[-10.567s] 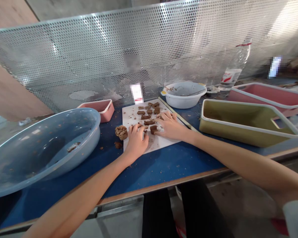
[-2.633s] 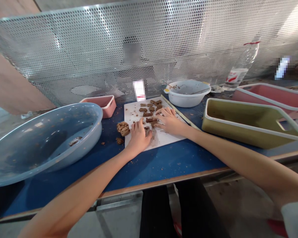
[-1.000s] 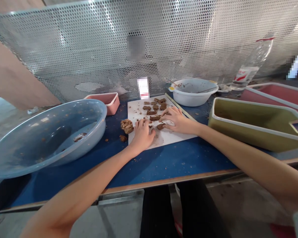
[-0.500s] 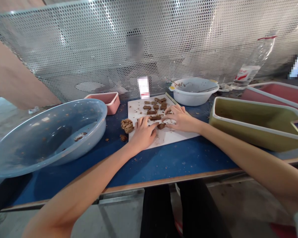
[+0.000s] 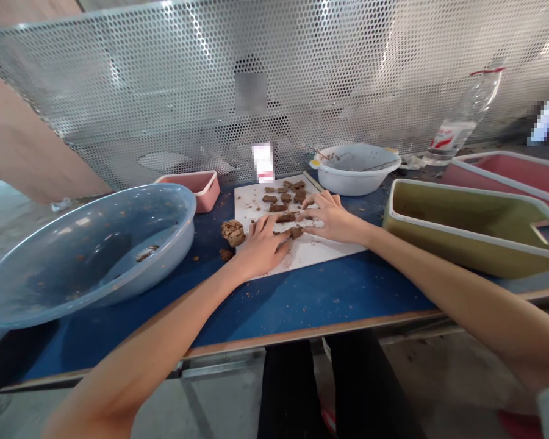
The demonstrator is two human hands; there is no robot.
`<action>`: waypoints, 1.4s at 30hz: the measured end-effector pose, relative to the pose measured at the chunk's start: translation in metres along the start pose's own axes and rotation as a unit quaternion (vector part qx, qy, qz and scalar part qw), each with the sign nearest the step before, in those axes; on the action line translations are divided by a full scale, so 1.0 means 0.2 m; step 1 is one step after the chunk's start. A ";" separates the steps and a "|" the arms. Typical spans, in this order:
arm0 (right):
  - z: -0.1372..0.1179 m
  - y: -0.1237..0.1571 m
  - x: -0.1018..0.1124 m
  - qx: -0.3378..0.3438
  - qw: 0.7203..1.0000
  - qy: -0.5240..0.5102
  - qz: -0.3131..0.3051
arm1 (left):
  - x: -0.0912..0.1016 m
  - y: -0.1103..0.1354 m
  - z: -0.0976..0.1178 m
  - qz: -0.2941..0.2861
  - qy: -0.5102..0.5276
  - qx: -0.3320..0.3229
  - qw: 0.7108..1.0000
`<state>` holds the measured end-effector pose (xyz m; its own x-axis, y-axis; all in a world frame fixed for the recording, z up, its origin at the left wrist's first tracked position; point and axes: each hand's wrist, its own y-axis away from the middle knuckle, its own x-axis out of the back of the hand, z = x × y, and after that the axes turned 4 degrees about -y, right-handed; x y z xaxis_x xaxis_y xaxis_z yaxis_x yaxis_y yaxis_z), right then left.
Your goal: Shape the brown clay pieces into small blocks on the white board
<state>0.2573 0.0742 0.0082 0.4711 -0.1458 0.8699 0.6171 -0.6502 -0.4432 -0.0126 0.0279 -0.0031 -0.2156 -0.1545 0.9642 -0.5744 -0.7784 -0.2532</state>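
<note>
- Small brown piece: on white board, btwn L hand index tip & R hand thumb tip. Looks touched both ends; contact too small to confirm.
- L hand: palm down, fingers stretched fwd over board, index aimed at the piece. Can't tell if anything's under the other fingertips.
- R hand: fingers curled, thumb & index apart w/ board showing in the gap, so no closed pinch.
- Handling (est.): prob light, clay/soil type, more crumbly than stiff. Matte faces, so slip risk prob low.
- Hold: opp. ends, flat of fingertips, min force. Hard squeeze mid-length could snap it.
- Brown bar: just past the piece, near R index tip. Longer, so prob weaker in bending; take both ends or support from below.
- Short brown pieces: rows farther out beyond fingertips. Prob same stuff; edges may chip, grip by sides.
- Cracked lump: just outboard of L fingers. Prob heaviest; cracks suggest it sheds bits. Cup w/ whole hand, no pinching.
- Rough chunk: behind L fingertips, outboard of L wrist. Prob brittle too; light two-sided hold.
</note>
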 end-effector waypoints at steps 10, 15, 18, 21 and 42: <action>-0.02 0.00 -0.01 0.001 1.000 -0.006 0.001 | 0.02 -0.01 0.00 -0.009 -0.015 -0.017 1.000; -0.01 -0.01 -0.03 -0.001 1.000 -0.005 0.004 | 0.00 -0.01 -0.01 -0.004 -0.023 -0.012 1.000; -0.01 -0.01 -0.03 -0.003 1.000 0.001 -0.001 | 0.00 -0.01 -0.01 0.001 -0.022 0.000 1.000; 0.00 -0.01 -0.04 -0.005 1.000 0.006 0.004 | -0.01 -0.02 -0.01 0.003 -0.022 -0.003 1.000; -0.02 0.00 -0.04 0.033 0.999 0.004 0.004 | -0.07 -0.04 -0.02 0.081 0.021 0.051 0.995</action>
<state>0.2506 0.0718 0.0024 0.4715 -0.1563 0.8679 0.6536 -0.5987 -0.4629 -0.0084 0.0397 -0.0146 -0.3333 -0.2598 0.9063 -0.4462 -0.8033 -0.3944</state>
